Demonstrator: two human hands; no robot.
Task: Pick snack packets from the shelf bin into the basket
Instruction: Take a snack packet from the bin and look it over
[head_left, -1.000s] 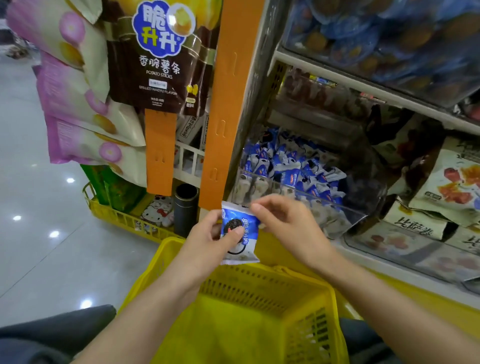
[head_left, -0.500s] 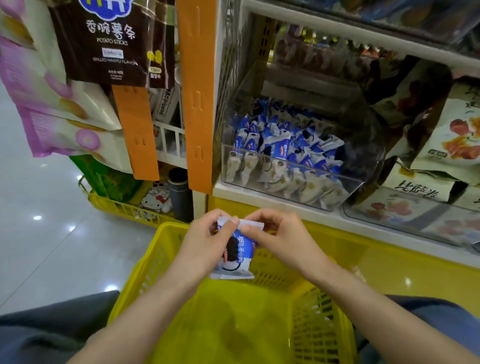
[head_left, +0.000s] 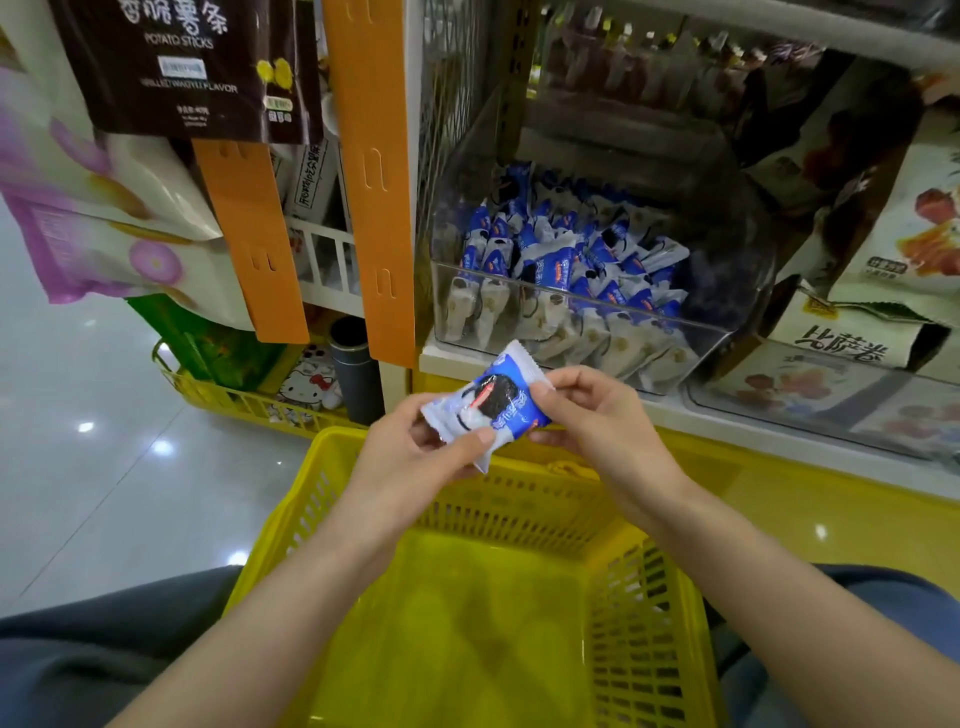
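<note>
While the yellow basket (head_left: 519, 506) stands open-topped below the shelf's front edge (head_left: 727, 427), the blue-and-white snack packet (head_left: 485, 402) is held above the basket's far rim, just in front of the clear shelf bin (head_left: 571, 332). The left hand (head_left: 415, 452) pinches the packet's lower-left end, thumb on top. The fingers (head_left: 545, 387) of the right hand (head_left: 592, 415) pinch its upper-right end.

Even light — edges warped, perhaps soft

My arms and legs
Forearms (head_left: 291, 597) bare; dark grey-blue trousers (head_left: 93, 654) over both knees, possibly denim, too blurred to tell.
</note>
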